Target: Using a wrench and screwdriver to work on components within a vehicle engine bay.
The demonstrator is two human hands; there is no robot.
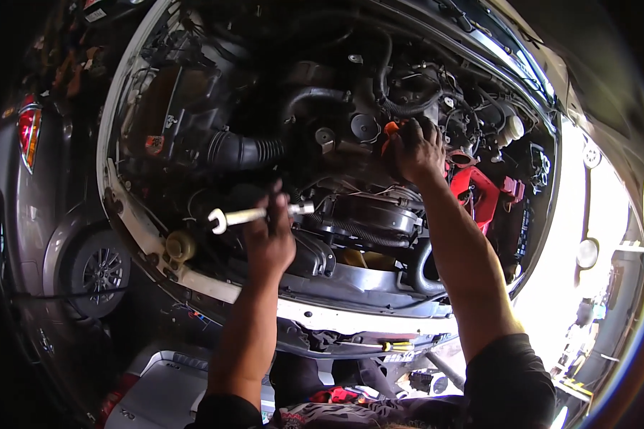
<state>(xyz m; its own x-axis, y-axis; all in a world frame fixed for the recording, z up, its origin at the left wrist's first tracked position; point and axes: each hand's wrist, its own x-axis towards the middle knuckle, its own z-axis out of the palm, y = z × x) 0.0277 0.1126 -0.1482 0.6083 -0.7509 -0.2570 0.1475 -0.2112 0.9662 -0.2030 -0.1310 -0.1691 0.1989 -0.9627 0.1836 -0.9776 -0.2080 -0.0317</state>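
Observation:
My left hand [270, 243] is closed round a silver combination wrench [240, 217]. The wrench lies crosswise above the front of the engine bay, its open jaw pointing left and its other end showing past my fingers on the right. Farther in and to the right, my right hand [421, 154] reaches down onto the engine with its fingers curled over an orange object [391, 129]. Most of that object is hidden under the hand, so its kind cannot be made out. Just left of it sits a round black cap [366, 128] on the engine.
A ribbed black intake hose [247, 150] runs at the left of the engine. Right of my forearm stands a red part [485, 193]. A yellow-handled screwdriver [397, 347] lies by the front edge. Another car's wheel [101, 272] is at far left.

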